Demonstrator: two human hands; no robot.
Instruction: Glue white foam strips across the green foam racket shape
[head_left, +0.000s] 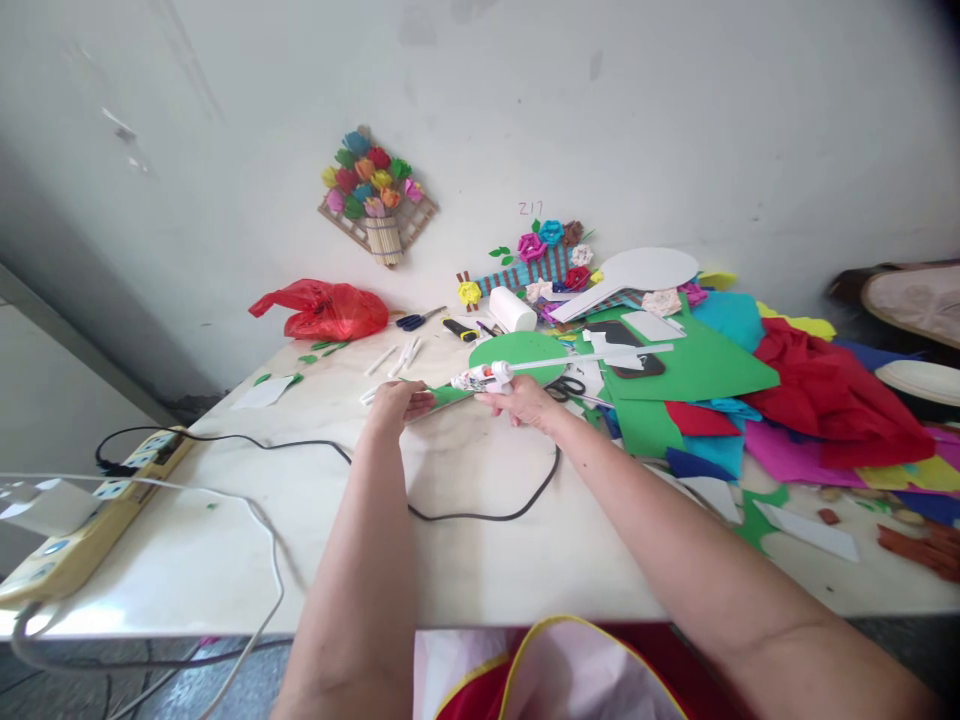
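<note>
My right hand [531, 402] is closed around a white hot glue gun [489, 377], its nozzle pointing left and a long glue stick [600, 355] jutting out of its back. Beneath the gun lies a green cutout [510, 348] with a broad rounded part and a narrow strip running left. My left hand [401, 404] pinches the strip's left end. The gun and my right fingers hide part of the cutout, so I cannot tell whether the nozzle touches it. A black cord [480, 517] loops across the table in front of my hands.
Black-handled scissors [568, 388], a yellow-black utility knife [459, 330] and a white roll [513, 309] lie near the cutout. Coloured sheets [697, 360] and a phone [626, 348] spread rightward. A power strip [97, 515] and red plastic bag [330, 310] are left.
</note>
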